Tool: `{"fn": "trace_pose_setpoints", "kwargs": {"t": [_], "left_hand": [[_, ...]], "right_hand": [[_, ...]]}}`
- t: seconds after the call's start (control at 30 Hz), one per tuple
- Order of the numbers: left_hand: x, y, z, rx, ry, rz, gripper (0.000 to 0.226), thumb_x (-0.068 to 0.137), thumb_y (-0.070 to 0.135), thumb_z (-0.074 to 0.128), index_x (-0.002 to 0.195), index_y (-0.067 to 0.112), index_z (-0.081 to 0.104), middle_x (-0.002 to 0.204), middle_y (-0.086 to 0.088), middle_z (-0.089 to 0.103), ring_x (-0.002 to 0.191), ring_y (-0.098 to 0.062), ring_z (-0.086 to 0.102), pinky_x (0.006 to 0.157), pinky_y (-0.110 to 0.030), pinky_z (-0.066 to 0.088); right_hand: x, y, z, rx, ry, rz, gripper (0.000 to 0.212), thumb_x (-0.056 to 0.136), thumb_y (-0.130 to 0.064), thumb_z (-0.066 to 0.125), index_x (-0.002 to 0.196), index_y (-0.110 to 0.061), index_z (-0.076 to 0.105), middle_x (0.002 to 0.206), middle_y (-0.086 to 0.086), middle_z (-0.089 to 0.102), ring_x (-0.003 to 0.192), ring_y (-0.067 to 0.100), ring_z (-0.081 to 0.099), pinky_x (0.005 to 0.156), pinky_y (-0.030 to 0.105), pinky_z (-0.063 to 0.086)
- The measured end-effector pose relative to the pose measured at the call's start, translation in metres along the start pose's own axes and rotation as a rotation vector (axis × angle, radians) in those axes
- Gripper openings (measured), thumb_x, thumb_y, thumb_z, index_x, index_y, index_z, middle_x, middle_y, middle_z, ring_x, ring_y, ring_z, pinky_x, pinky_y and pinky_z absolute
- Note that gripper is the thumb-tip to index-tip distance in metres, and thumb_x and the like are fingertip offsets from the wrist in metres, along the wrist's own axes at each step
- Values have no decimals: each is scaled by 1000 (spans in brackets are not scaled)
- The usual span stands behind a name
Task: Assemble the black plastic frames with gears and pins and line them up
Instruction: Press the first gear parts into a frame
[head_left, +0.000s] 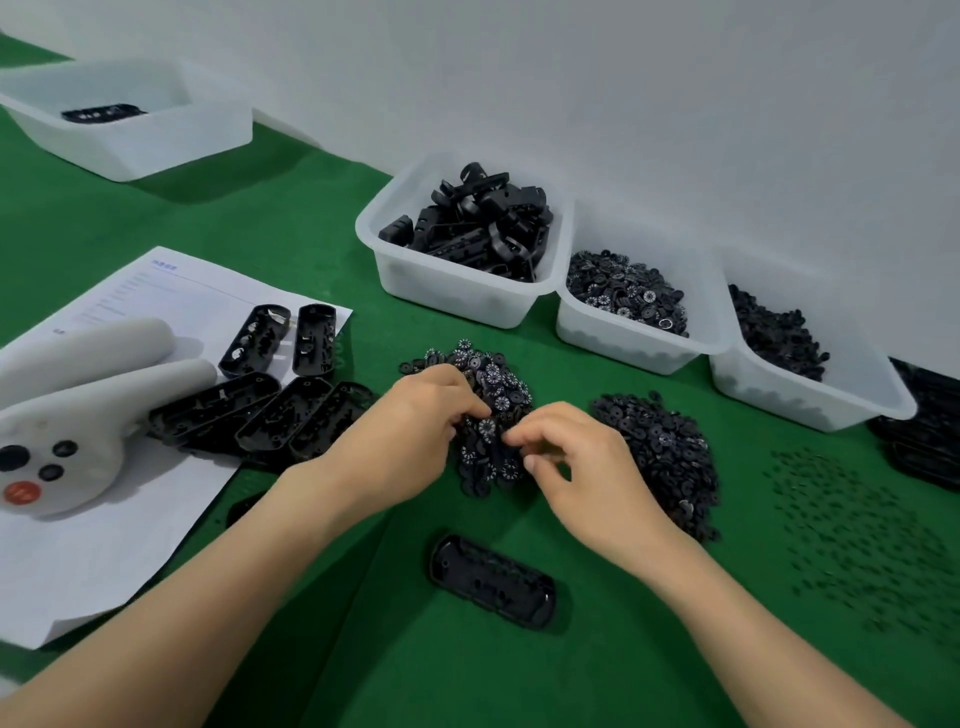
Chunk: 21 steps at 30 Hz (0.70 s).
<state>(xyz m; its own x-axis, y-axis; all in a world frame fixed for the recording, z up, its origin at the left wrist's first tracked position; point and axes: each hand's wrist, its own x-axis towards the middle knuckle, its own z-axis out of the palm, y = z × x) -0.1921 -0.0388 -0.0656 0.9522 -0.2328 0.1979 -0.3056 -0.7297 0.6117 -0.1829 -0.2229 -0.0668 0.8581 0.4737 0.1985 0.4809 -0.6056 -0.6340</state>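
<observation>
Plainly, from my remote seat, I watched both hands meet at the pile of white-marked gears (488, 384) in the middle of the green mat (467, 675). The left hand (415, 421) lay on the pile's left side with its fingers curled down into the gears; I could not tell whether it gripped any. The right hand (576, 462) was at the pile's near right edge, thumb and forefinger drawn close together and the other fingers bent. Whatever sat between those tips was too small and blurred for me to tell.

1 open black frame (491, 579) lay flat on the mat just in front of the hands, between the 2 forearms. To the left, 2 frames (254, 340) lay side by side on a printed sheet (104, 545). A row of overlapped frames (260, 415) lay just below them, beside a white controller (62, 415).

Right of the hands sat a pile of plain black gears (660, 447), and beyond it a scatter of small pins (857, 535). Along the wall stood 3 translucent bins: a frame bin (457, 296), a gear bin (623, 348) and a bin of small black parts (805, 405). A far bin (156, 150) at the upper left held 1 frame.
</observation>
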Motion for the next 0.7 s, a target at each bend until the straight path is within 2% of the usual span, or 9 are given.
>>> {"fn": "trace_pose_setpoints", "kwargs": {"t": [0.07, 0.13, 0.2, 0.3, 0.37, 0.47, 0.53, 0.6, 0.7], "left_hand": [[-11, 0, 1, 10, 50, 29, 37, 82, -7, 55, 114, 11, 63, 112, 4, 55, 100, -9, 51, 91, -19, 41], [-22, 1, 3, 20, 71, 22, 35, 82, 8, 64, 116, 17, 61, 109, 10, 51, 98, -6, 49, 91, -19, 39], [-31, 2, 7, 19, 41, -7, 41, 79, 25, 70, 117, 26, 57, 104, 17, 45, 85, 1, 45, 81, -13, 35], [-32, 5, 13, 31, -22, -30, 45, 73, 35, 73, 113, 31, 54, 100, 18, 40, 77, 5, 42, 69, -15, 33], [-26, 8, 15, 63, -29, -26, 40, 74, 32, 73, 110, 29, 54, 101, 14, 41, 74, -2, 44, 69, -21, 38], [-18, 10, 13, 81, -4, -45, 31, 78, 20, 70, 105, 22, 55, 99, 11, 40, 78, -15, 51, 72, -29, 43], [-20, 8, 11, 42, 16, -60, 29, 78, 12, 70, 102, 21, 55, 96, 12, 40, 76, -11, 51, 73, -27, 44], [-27, 5, 9, -9, 43, -72, 31, 76, 5, 70, 99, 20, 55, 93, 15, 41, 75, -5, 50, 71, -22, 44], [-41, 5, 9, -35, 86, -83, 25, 76, 3, 69, 95, 17, 59, 91, 15, 44, 71, -3, 51, 66, -16, 42]], "right_hand": [[-8, -2, -2, -19, -10, -45, 26, 78, 11, 62, 90, -10, 71, 96, -5, 63, 90, -4, 56, 83, 4, 38], [-15, -2, -3, -13, 2, -44, 26, 78, 11, 63, 90, -11, 71, 96, -6, 64, 89, -2, 56, 82, 4, 39], [-22, 0, -3, -13, 44, 20, 25, 77, 7, 66, 89, -15, 67, 90, -9, 61, 80, 3, 56, 72, 10, 43], [-28, 4, 3, -134, 15, 129, 18, 77, -13, 73, 89, -22, 62, 79, -16, 49, 64, 0, 48, 63, 9, 36], [-25, 3, 10, -202, -18, 139, 20, 78, -25, 72, 94, -21, 62, 78, -17, 45, 62, -6, 42, 64, 10, 33], [-16, -1, 18, -253, -2, 121, 18, 80, -29, 68, 95, -21, 63, 81, -14, 45, 65, -2, 40, 69, 21, 38], [-15, -2, 19, -228, 11, 116, 11, 79, -23, 69, 89, -21, 63, 77, -16, 44, 63, -2, 42, 67, 18, 36], [-19, -1, 18, -193, 32, 109, 14, 77, -18, 71, 85, -23, 60, 74, -19, 44, 65, -5, 46, 62, 10, 31], [-23, -1, 19, -180, 43, 89, 18, 75, -20, 72, 87, -25, 60, 74, -20, 45, 66, -6, 46, 61, 9, 32]]}}
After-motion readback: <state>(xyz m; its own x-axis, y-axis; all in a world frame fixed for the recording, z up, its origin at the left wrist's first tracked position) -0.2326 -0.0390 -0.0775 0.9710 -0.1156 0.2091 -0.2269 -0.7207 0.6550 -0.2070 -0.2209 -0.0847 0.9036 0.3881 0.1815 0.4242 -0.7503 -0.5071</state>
